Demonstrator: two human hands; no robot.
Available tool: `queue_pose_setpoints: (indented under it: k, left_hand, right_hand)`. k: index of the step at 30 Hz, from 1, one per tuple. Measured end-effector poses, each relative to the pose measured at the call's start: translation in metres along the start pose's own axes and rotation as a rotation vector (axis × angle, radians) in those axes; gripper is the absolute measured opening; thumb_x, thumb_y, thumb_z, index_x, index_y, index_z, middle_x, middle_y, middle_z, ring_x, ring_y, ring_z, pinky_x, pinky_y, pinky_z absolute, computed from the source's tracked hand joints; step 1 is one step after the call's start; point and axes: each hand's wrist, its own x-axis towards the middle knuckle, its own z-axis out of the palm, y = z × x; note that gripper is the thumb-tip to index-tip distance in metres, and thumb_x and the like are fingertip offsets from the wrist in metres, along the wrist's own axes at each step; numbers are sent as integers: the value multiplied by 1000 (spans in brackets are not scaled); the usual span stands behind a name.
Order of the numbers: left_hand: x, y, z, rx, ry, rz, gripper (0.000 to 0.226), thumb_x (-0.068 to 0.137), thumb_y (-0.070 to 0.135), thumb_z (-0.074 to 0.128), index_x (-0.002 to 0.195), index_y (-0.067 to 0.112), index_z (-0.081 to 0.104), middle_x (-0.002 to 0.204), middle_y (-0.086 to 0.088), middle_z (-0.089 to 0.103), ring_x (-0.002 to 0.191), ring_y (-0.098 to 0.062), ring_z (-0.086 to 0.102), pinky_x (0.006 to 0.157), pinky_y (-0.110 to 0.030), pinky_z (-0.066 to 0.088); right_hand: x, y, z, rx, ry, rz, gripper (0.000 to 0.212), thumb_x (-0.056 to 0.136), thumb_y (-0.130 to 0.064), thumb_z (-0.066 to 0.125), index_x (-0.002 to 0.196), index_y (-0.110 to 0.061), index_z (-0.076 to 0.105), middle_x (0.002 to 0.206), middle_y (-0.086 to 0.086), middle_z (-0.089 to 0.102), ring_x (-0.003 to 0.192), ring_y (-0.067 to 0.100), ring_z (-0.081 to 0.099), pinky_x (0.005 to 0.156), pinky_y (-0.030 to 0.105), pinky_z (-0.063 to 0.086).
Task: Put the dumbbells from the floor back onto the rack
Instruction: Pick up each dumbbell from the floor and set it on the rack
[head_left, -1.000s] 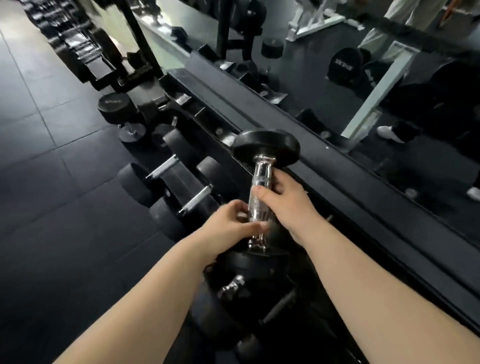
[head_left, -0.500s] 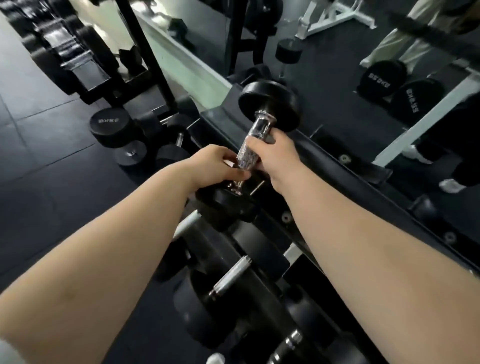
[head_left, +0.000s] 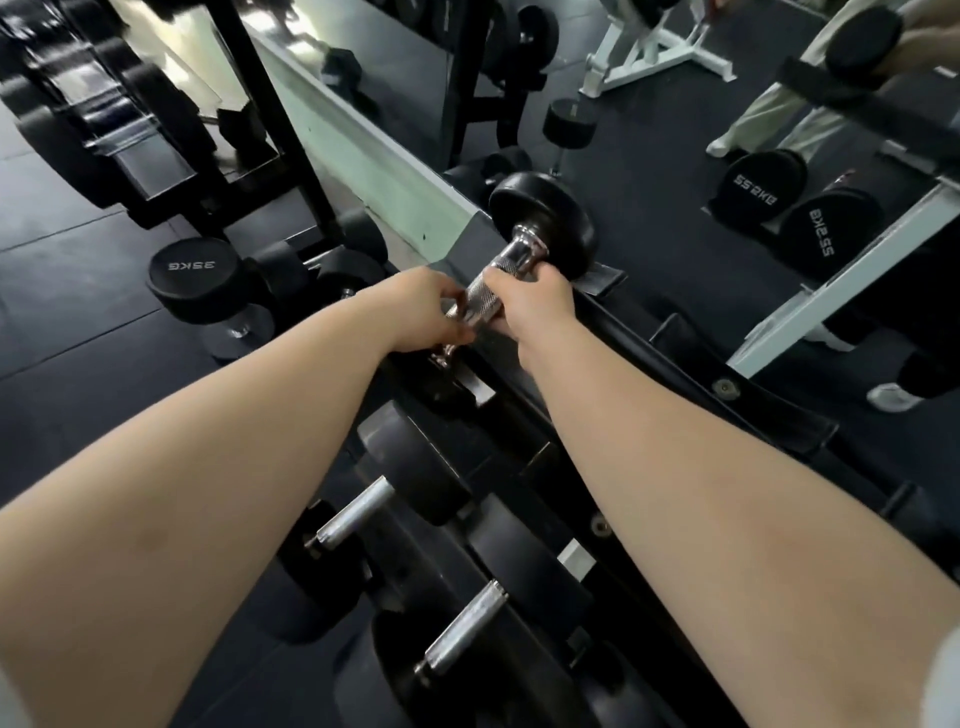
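A black dumbbell (head_left: 543, 221) with a knurled chrome handle lies tilted over the upper tier of the black rack (head_left: 691, 384), its far head against the mirror edge. My left hand (head_left: 423, 312) grips the lower part of the handle and my right hand (head_left: 527, 304) grips it just above. The near head is hidden under my hands. Two more dumbbells (head_left: 358, 512) (head_left: 467, 631) lie on the rack's lower tier below my forearms.
A 35 kg dumbbell (head_left: 195, 280) stands on end on the dark rubber floor at the left, with others beside it. A black frame post (head_left: 270, 119) rises behind. The wall mirror (head_left: 675, 171) reflects plates, a white bench and a person's legs.
The dumbbell held by both hands has moved along the rack toward its far end and tilted lower toward the upper tier. My view has shifted along the rack with it.
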Motion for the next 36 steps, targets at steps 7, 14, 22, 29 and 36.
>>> queue_pose_setpoints:
  k: [7,14,22,29,36]
  left_hand:
    - [4,-10,-6,12,101,-33,54,83,27,59,134,29,42,131,-6,56,118,-26,53,96,-38,45]
    - [20,17,-2,-30,80,36,47,83,26,59,129,26,49,124,-3,60,111,-24,56,86,-32,44]
    - [20,21,-6,56,40,-33,50,84,31,57,133,29,45,127,-2,58,114,-24,54,83,-30,41]
    - [17,20,0,31,55,-82,45,84,30,56,129,32,48,125,-2,61,110,-23,57,88,-34,45]
    - [-10,26,17,42,473,-4,30,89,21,48,116,18,62,125,-6,61,117,-29,52,95,-36,37]
  right_hand:
    - [16,-5,19,-43,45,-31,39,81,-16,64,114,-1,51,119,19,60,107,34,61,95,47,50]
    - [37,-7,-7,-57,116,18,42,76,-18,66,111,2,56,113,23,64,103,38,62,93,50,50]
    - [39,-8,-11,-86,29,101,52,79,-23,64,122,0,46,118,21,60,103,37,62,89,50,52]
    - [41,-5,-12,-116,4,93,53,82,-24,63,125,-1,42,123,20,56,107,36,60,90,50,52]
    - [1,-4,-40,-273,-45,-14,46,86,-20,52,129,-10,39,108,7,56,97,29,63,89,46,53]
